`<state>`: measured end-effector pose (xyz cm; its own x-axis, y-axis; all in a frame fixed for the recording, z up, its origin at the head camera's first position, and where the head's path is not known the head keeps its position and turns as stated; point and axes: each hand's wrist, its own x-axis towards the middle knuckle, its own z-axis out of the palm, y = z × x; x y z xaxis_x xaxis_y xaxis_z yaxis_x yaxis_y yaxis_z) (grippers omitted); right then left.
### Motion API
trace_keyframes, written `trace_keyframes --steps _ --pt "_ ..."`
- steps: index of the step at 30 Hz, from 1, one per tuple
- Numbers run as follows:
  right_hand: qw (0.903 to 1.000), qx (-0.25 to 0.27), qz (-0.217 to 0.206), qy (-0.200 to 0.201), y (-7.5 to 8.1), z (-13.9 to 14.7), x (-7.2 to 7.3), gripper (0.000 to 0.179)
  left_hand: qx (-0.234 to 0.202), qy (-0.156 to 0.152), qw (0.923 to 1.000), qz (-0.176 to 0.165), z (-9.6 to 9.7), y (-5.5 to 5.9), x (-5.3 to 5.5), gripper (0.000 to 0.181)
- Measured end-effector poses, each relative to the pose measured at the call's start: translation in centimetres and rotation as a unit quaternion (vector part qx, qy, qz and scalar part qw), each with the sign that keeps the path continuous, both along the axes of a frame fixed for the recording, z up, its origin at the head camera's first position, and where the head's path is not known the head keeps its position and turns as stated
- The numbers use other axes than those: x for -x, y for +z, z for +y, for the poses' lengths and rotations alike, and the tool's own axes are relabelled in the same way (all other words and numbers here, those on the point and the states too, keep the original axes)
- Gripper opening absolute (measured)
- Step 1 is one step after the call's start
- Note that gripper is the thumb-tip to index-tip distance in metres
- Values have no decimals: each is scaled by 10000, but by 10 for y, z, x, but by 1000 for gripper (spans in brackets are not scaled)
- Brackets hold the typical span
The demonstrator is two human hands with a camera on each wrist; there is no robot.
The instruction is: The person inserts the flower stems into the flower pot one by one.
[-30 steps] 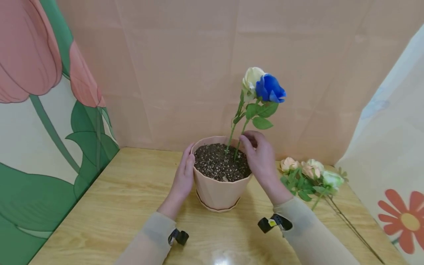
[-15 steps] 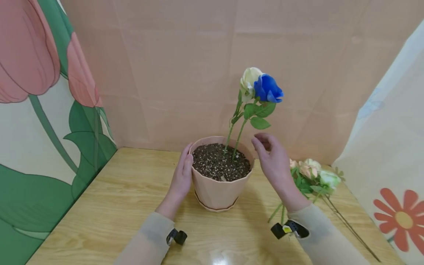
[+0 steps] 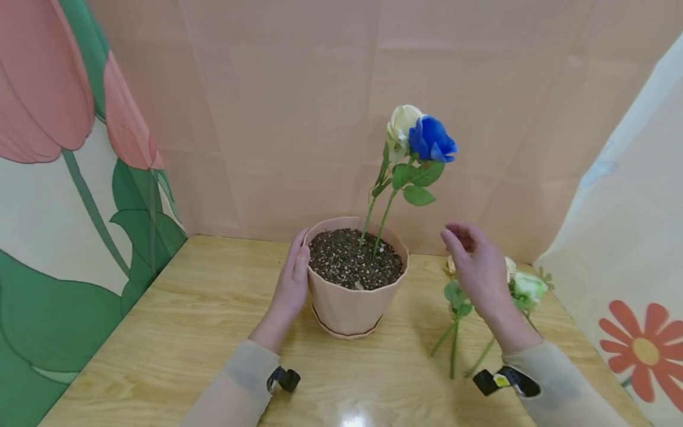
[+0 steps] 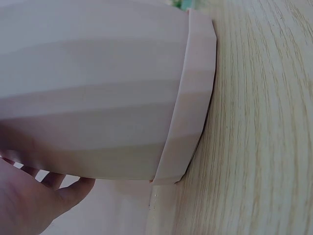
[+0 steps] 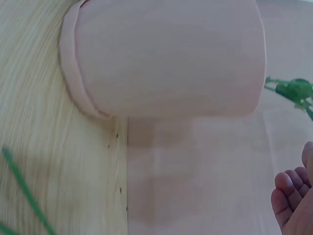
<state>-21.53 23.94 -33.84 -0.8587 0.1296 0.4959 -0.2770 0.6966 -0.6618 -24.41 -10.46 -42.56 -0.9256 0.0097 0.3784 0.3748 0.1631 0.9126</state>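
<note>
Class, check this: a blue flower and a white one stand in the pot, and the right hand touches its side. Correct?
Wrong hand: the head view shows the left hand touching the side of the pot; the right hand is apart. The rest is right.

Soft, even lighting; white glare spot (image 3: pixel 353 420) on near tabletop (image 3: pixel 213 332); faint shadow right of pot (image 3: pixel 349 305); right wrist view hazy, green stem (image 5: pixel 27 189) blurred.
</note>
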Motion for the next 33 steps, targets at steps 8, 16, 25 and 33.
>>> trace_keyframes --steps 8,16,25,33 --pt "9995 -240 -137 -174 -12 31 -3 49 -3 -9 10000 -4 1 0 1 57" --pt "9978 -443 -242 -440 -24 57 -5 50 -3 -1 10000 -57 1 2 -1 56" --pt "9963 -588 -423 -458 -45 81 -10 45 -30 -34 10000 73 1 2 1 54" --pt "9919 -729 -821 -635 -69 100 -10 52 -71 -74 9999 18 0 2 0 53"
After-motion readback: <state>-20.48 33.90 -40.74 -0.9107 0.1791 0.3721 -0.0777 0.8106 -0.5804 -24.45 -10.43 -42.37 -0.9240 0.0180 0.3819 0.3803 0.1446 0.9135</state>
